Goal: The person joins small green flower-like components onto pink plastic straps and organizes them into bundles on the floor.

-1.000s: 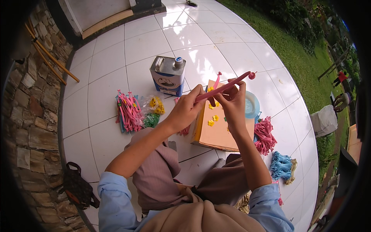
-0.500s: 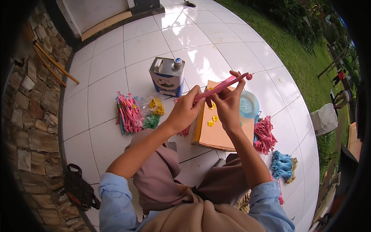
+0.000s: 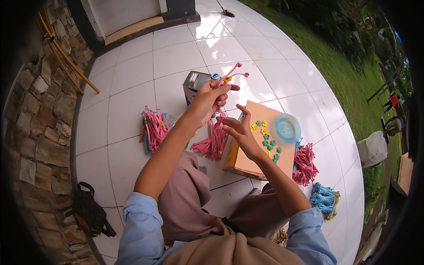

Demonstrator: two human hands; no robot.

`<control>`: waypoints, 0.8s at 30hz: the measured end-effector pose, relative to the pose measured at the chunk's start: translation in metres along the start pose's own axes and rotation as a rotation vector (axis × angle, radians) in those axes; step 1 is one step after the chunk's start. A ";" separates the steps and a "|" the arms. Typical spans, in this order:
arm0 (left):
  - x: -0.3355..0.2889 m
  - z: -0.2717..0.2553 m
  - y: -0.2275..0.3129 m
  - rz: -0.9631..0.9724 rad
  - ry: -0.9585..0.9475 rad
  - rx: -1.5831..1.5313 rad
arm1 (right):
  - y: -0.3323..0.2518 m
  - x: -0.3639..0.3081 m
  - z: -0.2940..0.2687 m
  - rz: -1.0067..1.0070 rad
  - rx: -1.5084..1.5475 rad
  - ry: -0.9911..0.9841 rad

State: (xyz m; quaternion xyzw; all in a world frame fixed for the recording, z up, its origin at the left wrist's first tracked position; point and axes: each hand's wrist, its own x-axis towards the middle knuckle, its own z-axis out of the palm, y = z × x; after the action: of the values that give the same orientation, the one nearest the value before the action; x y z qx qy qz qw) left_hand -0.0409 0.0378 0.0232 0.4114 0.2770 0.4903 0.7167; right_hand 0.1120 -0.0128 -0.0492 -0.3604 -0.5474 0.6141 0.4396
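Pink strap (image 3: 230,72) is gripped in left hand (image 3: 212,99), ends pointed to 1 o'clock. Right hand (image 3: 242,132) is held spread, 4–5 o'clock from left; contact with pink bundle (image 3: 215,140) can't be told. Green flowers (image 3: 272,143) are scattered on box (image 3: 248,157), 4 o'clock.

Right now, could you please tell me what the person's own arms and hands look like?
The left hand and right hand wear no gloves, and no watch or bracelet shows at either wrist. Both forearms are bare. The left sleeve and right sleeve are light blue, seemingly plain, and rolled into cuffs near the elbows.
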 end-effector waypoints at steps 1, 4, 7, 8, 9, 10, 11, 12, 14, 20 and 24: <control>0.001 -0.002 0.003 0.014 0.056 -0.044 | 0.000 0.000 0.004 0.002 0.002 -0.009; 0.007 -0.026 0.002 0.097 0.152 0.010 | -0.004 -0.002 0.013 -0.007 0.026 -0.026; 0.002 -0.043 0.002 -0.069 0.326 0.520 | -0.004 -0.003 0.017 -0.081 0.043 -0.047; -0.001 -0.041 0.002 -0.075 0.320 0.519 | -0.006 -0.004 0.016 -0.078 0.043 -0.040; -0.007 -0.039 0.001 -0.104 0.375 1.124 | -0.010 -0.003 0.016 -0.035 0.113 0.021; -0.014 -0.035 0.001 -0.129 0.418 1.731 | -0.015 -0.003 0.016 0.010 0.185 0.075; -0.017 -0.034 -0.002 -0.132 0.415 1.730 | -0.019 -0.004 0.015 0.013 0.185 0.078; -0.020 -0.032 -0.006 0.353 0.206 1.816 | -0.024 -0.005 0.013 0.078 0.280 0.100; -0.026 -0.025 -0.015 0.842 -0.164 1.745 | -0.032 -0.004 0.014 0.189 0.440 0.120; -0.022 -0.030 -0.035 0.694 -0.395 1.639 | -0.048 -0.006 -0.018 0.318 0.486 -0.017; -0.023 -0.025 -0.033 0.336 -0.281 1.318 | -0.025 0.002 -0.076 0.146 -0.047 0.118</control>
State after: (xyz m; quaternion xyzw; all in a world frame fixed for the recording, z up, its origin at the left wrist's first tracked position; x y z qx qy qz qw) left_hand -0.0535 0.0184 -0.0185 0.8578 0.3541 0.2661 0.2609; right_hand 0.1849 0.0162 -0.0348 -0.4452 -0.5069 0.6093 0.4167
